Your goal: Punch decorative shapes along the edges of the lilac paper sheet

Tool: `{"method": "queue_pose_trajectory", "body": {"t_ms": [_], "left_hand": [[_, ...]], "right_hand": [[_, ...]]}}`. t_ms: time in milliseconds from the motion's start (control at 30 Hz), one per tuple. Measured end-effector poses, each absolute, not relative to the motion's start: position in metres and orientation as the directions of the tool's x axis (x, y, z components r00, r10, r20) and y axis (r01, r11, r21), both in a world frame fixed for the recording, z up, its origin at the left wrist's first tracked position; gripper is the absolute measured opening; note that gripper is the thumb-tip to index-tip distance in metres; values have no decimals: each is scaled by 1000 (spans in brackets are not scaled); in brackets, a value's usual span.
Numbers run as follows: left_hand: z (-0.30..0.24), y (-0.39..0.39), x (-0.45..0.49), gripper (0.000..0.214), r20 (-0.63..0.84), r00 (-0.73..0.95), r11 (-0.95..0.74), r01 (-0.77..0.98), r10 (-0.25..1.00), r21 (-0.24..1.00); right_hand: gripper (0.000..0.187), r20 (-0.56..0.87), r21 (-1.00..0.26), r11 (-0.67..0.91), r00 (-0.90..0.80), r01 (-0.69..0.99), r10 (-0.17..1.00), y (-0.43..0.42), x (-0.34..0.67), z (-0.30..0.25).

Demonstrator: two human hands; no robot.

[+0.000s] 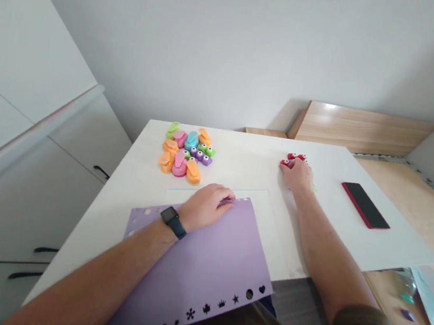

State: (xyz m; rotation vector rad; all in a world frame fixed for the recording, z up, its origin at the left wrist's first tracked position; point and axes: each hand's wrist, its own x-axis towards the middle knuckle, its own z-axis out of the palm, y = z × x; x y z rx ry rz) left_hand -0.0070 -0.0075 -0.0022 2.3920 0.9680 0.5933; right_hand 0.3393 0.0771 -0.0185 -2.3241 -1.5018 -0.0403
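Note:
My left hand (207,206), with a black watch on the wrist, rests with curled fingers on the top edge of a purple paper sheet (203,267) that has small shapes punched along its borders. Under it lies a pale sheet (262,211). My right hand (299,176) reaches far forward across the white table (248,166), its fingers closed over small red paper punches (293,157).
A pile of coloured paper punches (186,153), orange, pink, green, blue and purple, sits at the far left of the table. A red phone (365,205) lies at the right. White cabinets stand on the left, a wooden board against the far wall, plastic bags at the lower right.

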Motion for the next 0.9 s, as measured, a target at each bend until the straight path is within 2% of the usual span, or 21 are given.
{"method": "queue_pose_trajectory", "body": {"t_ms": [133,367,600,767,900], "left_hand": [[-2,-7,-7,10,217,654,-633,509,725,583],[-2,-7,-7,12,227,658,-645,508,718,571],[0,-7,-8,11,222,659,-650,524,719,550],[3,-8,-9,14,219,641,-635,541,735,551],[5,-9,-10,15,217,627,-621,547,748,561]], "right_hand": [[30,188,-262,-349,403,900,896,80,338,-17],[40,250,-220,-283,334,933,909,74,326,-13],[43,222,-171,-233,268,957,938,74,321,-14],[40,284,-215,-124,184,969,941,66,311,-14],[34,251,-297,42,36,954,967,59,284,-9]]}}
